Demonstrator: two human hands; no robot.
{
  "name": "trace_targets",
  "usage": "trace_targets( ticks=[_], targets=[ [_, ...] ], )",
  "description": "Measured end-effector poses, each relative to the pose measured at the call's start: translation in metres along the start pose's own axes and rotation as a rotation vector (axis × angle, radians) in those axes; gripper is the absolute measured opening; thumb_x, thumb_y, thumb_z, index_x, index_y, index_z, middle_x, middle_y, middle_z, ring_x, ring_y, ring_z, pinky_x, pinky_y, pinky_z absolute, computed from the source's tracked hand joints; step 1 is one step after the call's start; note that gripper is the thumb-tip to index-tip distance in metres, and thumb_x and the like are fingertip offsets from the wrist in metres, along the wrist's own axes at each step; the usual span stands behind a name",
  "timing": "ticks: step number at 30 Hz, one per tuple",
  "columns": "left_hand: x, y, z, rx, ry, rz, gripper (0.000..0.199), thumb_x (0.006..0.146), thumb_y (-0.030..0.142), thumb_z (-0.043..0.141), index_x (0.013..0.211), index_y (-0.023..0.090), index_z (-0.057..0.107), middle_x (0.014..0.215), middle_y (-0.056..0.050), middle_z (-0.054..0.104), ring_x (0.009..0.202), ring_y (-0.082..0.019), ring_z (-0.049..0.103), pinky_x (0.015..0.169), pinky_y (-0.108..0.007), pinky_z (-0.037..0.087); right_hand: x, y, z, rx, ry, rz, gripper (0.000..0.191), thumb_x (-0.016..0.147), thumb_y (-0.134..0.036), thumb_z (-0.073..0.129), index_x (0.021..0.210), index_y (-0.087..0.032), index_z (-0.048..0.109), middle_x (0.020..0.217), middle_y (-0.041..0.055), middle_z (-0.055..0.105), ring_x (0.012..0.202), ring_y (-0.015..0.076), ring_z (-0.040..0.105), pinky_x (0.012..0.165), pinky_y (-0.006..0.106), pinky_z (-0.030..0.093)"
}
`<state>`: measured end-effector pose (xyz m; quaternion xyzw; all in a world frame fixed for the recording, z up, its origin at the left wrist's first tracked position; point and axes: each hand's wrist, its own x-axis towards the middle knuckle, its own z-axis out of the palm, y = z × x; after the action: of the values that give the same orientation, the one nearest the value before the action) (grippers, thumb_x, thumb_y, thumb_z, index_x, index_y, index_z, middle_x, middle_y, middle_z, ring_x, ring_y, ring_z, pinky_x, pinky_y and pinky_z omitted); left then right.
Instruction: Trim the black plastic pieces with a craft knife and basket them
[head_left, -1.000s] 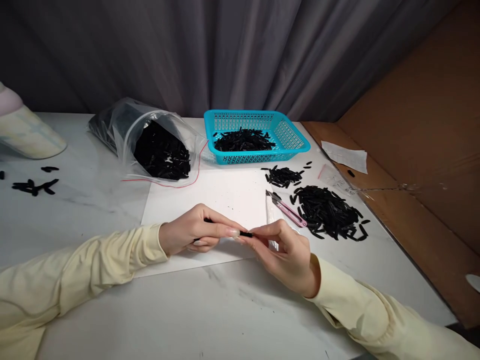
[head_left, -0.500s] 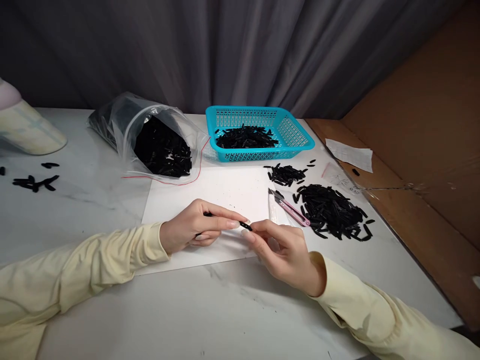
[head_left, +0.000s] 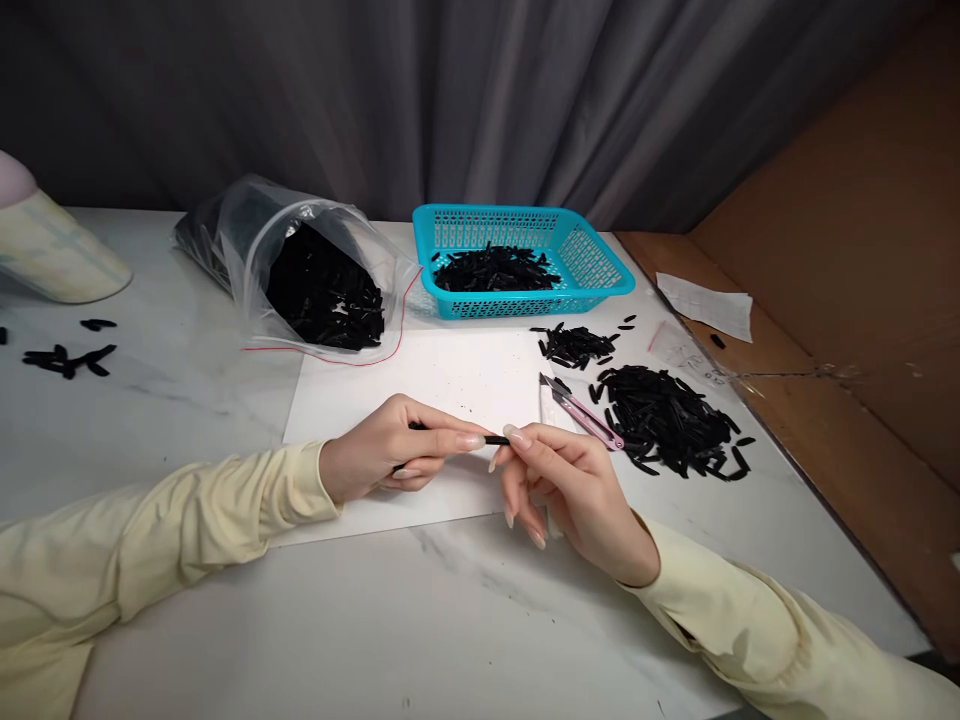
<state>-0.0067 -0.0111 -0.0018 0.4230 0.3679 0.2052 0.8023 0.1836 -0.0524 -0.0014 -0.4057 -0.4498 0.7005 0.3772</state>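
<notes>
Between my two hands is a small, slim black piece (head_left: 496,440), lying nearly level above a white sheet (head_left: 450,375). My left hand (head_left: 401,445) pinches its left end with thumb and forefinger, while other black bits show between the curled fingers. At the right end, my right hand (head_left: 559,480) grips it with thumb and fingertip, its other fingers bent loosely below. The piece's exact kind is unclear. Pink-handled thread snips (head_left: 589,415) lie just beyond my right hand, beside a large pile of similar black pieces (head_left: 671,420).
An open zip bag (head_left: 326,285) of black pieces lies at the back left. A blue basket (head_left: 525,305) holds more. A smaller pile (head_left: 577,345) sits before it. Several loose pieces (head_left: 71,360) lie far left, near a pale, tilted container (head_left: 64,250). Cardboard (head_left: 832,270) borders the right.
My right thumb has moved up onto the black piece's end, and its lower fingers have spread downward. The piece now lies more level. My left hand keeps its pinch.
</notes>
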Motion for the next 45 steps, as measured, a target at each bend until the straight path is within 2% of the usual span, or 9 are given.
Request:
trace_targets(
  ticks=[5, 12, 18, 25, 38, 45],
  targets=[
    [0.001, -0.0012, -0.0007, 0.021, -0.031, 0.029, 0.016, 0.077, 0.024, 0.063, 0.08, 0.011, 0.071, 0.033, 0.01, 0.027, 0.029, 0.0, 0.018, 0.03, -0.014, 0.014, 0.0003, -0.0009, 0.0002, 0.057, -0.007, 0.049, 0.03, 0.086, -0.039, 0.052, 0.072, -0.014, 0.06, 0.047, -0.0008, 0.058, 0.029, 0.0063, 0.044, 0.03, 0.017, 0.032],
    [0.002, -0.0013, -0.002, 0.007, -0.029, 0.027, 0.016, 0.076, 0.026, 0.065, 0.075, 0.011, 0.07, 0.034, 0.01, 0.029, 0.028, 0.0, 0.02, 0.029, -0.014, 0.014, 0.0005, 0.0001, 0.0, 0.07, -0.016, 0.05, 0.03, 0.088, -0.037, 0.05, 0.073, -0.013, 0.06, 0.047, -0.0004, 0.058, 0.029, 0.0059, 0.044, 0.03, 0.016, 0.031],
    [0.0011, 0.0011, -0.0003, 0.003, -0.005, 0.001, 0.018, 0.077, 0.026, 0.063, 0.087, 0.012, 0.069, 0.035, 0.01, 0.031, 0.028, -0.001, 0.021, 0.028, -0.013, 0.014, 0.0013, 0.0002, -0.0004, 0.074, -0.02, 0.017, 0.029, 0.088, -0.035, 0.05, 0.074, -0.012, 0.06, 0.047, 0.0, 0.058, 0.029, 0.0057, 0.044, 0.031, 0.016, 0.031],
    [0.0003, 0.0028, 0.0008, 0.032, 0.005, -0.005, 0.016, 0.078, 0.025, 0.061, 0.079, 0.012, 0.07, 0.035, 0.009, 0.031, 0.028, -0.001, 0.022, 0.028, -0.013, 0.014, 0.0017, 0.0017, -0.0008, 0.08, -0.036, 0.013, 0.029, 0.09, -0.034, 0.048, 0.073, -0.013, 0.059, 0.048, -0.0001, 0.058, 0.029, 0.0059, 0.044, 0.031, 0.016, 0.031],
    [0.0009, -0.0006, -0.0004, -0.019, 0.057, 0.016, 0.019, 0.073, 0.024, 0.066, 0.088, 0.014, 0.072, 0.032, 0.01, 0.03, 0.028, -0.001, 0.02, 0.029, -0.014, 0.015, 0.0034, 0.0051, -0.0037, 0.067, -0.068, -0.026, 0.024, 0.09, -0.03, 0.047, 0.078, -0.013, 0.059, 0.055, 0.0017, 0.061, 0.033, 0.0067, 0.047, 0.036, 0.019, 0.033],
    [-0.0003, -0.0003, -0.0005, -0.017, 0.041, 0.028, 0.02, 0.075, 0.023, 0.065, 0.092, 0.016, 0.072, 0.033, 0.01, 0.029, 0.029, -0.001, 0.019, 0.03, -0.014, 0.014, 0.0045, 0.0048, -0.0045, 0.065, -0.087, -0.045, 0.02, 0.09, -0.027, 0.047, 0.082, -0.013, 0.059, 0.058, 0.0022, 0.062, 0.034, 0.0069, 0.048, 0.036, 0.019, 0.033]
  ],
)
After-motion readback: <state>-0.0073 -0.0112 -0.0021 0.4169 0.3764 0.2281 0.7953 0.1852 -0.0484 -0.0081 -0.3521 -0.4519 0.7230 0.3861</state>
